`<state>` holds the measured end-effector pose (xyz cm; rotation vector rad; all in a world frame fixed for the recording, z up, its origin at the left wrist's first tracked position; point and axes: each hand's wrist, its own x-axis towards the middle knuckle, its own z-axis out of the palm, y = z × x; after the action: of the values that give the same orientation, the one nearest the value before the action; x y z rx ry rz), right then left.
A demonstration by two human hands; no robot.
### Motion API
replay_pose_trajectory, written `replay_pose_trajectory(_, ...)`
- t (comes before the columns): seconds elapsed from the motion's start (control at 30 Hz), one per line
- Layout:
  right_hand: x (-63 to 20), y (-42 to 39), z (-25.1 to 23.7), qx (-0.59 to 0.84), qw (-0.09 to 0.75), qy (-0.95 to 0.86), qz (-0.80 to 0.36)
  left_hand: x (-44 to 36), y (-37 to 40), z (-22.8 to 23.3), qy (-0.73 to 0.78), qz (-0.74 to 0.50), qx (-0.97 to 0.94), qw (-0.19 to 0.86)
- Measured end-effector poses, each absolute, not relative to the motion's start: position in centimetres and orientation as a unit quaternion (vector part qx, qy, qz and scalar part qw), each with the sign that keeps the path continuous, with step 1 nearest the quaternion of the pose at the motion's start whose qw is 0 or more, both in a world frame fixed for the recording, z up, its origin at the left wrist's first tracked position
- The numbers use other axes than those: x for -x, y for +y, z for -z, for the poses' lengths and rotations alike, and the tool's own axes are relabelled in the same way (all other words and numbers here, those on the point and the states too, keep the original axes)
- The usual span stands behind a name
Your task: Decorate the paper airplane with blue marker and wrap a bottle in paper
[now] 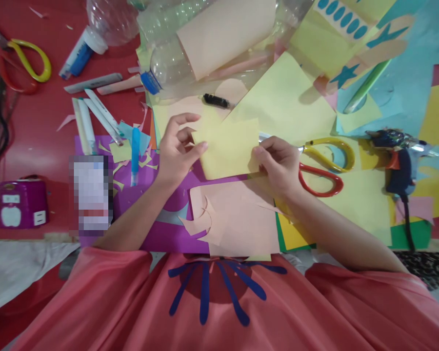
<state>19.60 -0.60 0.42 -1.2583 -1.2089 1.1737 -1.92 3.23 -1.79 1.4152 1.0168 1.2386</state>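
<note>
my left hand (175,156) pinches the left edge of the pale yellow rectangular paper piece (229,148), thumb pressed on top, other fingers curled loosely open behind. my right hand (278,165) pinches the right edge, fingers closed tight. paper is held just above the peach cut paper sheet (237,219) on the red table (40,131). yellow-and-red handled scissors (325,165) sit beside my right hand, blades hidden behind it.
</note>
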Motion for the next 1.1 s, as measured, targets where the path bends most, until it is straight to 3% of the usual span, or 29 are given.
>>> replay_pose_trajectory(0.13,-19.4,-0.7,-0.7,0.498,0.47,-0.503,-0.527,2.2,3.8,2.5,0.452,-0.532,-0.561,0.445)
replay_pose_trajectory(0.4,-20.0,-0.4,-0.2,0.541,0.498,-0.486,-0.472,1.6,3.0,1.8,0.425,-0.519,-0.588,0.453)
replay_pose_trajectory(0.8,-20.1,-0.1,-0.4,0.533,0.504,-0.487,-0.474,1.2,2.4,1.8,0.421,-0.551,-0.617,0.373)
replay_pose_trajectory(1.1,-20.2,0.5,-0.5,0.531,0.516,-0.485,-0.466,0.9,1.9,0.0,0.46,-0.508,-0.63,0.365)
